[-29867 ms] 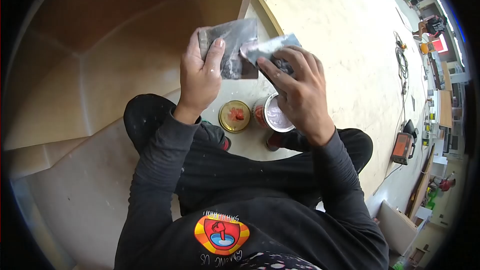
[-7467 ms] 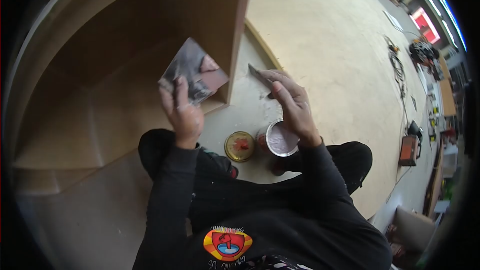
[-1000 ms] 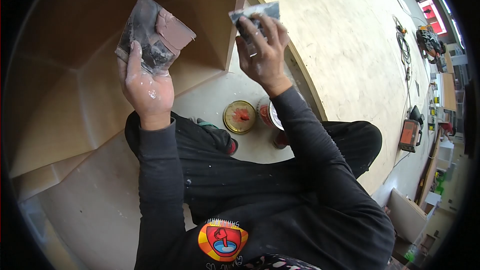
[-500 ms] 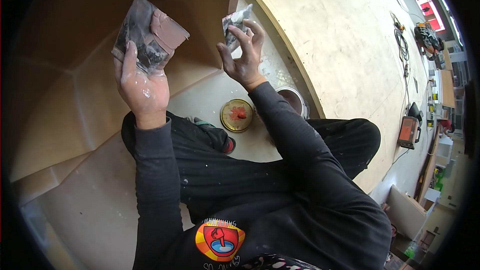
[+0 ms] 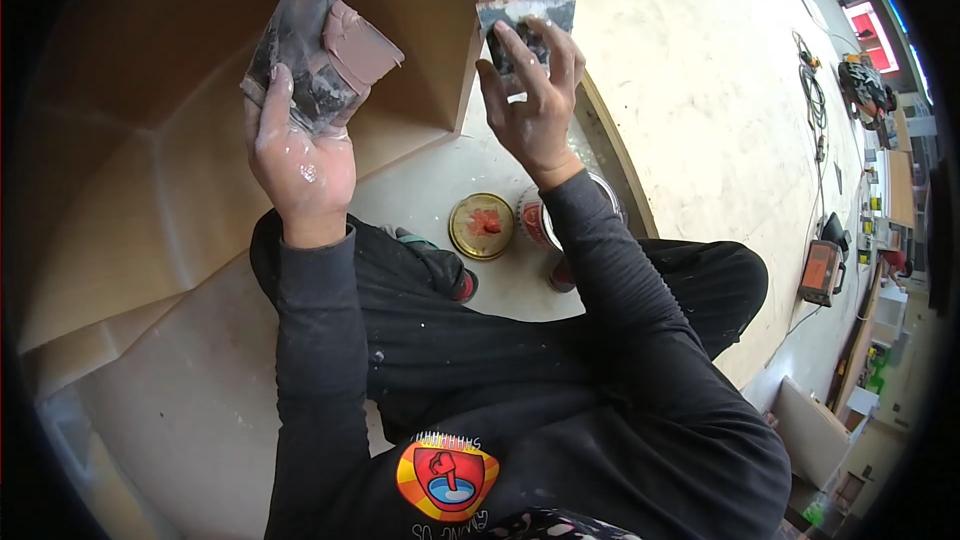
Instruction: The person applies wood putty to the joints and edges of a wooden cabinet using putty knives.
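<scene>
My left hand (image 5: 303, 168) is wrapped round the lower end of a flat, grey-smeared filler spreader (image 5: 292, 28), held up before the wooden panels. A thick patch of pink body filler (image 5: 360, 50) covers the right part of its face. My right hand (image 5: 538, 125) grips a second, smaller spreader (image 5: 556, 14), its fingers pressed along the dark, stained blade. This blade overlaps the edge of an upright wooden panel (image 5: 484, 35) in view. White smears mark both hands.
Between my legs on the floor lies a round yellowish lid (image 5: 481, 227) with red paste on it. An open can (image 5: 533, 216) stands beside it, partly behind my right forearm. A wide pale board (image 5: 700, 90) stretches right, with a cable (image 5: 810, 90) and an orange machine (image 5: 822, 272).
My right hand has shifted right with its spreader, whose blade now faces me more squarely. My left hand and the filler-loaded spreader sit slightly higher and further right in view.
</scene>
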{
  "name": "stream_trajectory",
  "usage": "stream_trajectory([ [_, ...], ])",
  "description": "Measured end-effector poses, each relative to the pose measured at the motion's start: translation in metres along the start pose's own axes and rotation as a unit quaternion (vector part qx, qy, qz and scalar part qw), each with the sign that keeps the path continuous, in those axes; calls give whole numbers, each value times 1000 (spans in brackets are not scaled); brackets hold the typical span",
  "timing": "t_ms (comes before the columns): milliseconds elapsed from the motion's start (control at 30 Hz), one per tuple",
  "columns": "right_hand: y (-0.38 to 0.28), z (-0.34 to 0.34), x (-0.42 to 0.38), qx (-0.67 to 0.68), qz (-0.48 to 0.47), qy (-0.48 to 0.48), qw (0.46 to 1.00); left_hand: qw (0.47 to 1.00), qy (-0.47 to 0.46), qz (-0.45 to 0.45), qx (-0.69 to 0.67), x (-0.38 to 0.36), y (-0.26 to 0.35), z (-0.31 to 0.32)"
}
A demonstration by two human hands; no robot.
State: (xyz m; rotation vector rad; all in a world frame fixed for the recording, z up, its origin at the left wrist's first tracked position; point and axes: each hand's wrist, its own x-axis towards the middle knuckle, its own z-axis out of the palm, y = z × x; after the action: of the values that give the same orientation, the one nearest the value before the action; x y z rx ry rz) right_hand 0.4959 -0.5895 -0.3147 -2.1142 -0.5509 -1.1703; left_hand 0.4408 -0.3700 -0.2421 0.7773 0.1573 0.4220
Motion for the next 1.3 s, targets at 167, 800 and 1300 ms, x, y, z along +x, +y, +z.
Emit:
stream_trajectory([
  [167, 12, 9, -19, -11, -9, -13, 1000, 1000, 13, 5, 2, 1, -1, -1],
  [800, 49, 42, -92, -103, -63, -96, 988, 1000, -21, -6, -10, 1, -1, -1],
  [1300, 1, -1, -3, -72, -32, -36, 996, 1000, -19, -11, -9, 0, 0, 3],
])
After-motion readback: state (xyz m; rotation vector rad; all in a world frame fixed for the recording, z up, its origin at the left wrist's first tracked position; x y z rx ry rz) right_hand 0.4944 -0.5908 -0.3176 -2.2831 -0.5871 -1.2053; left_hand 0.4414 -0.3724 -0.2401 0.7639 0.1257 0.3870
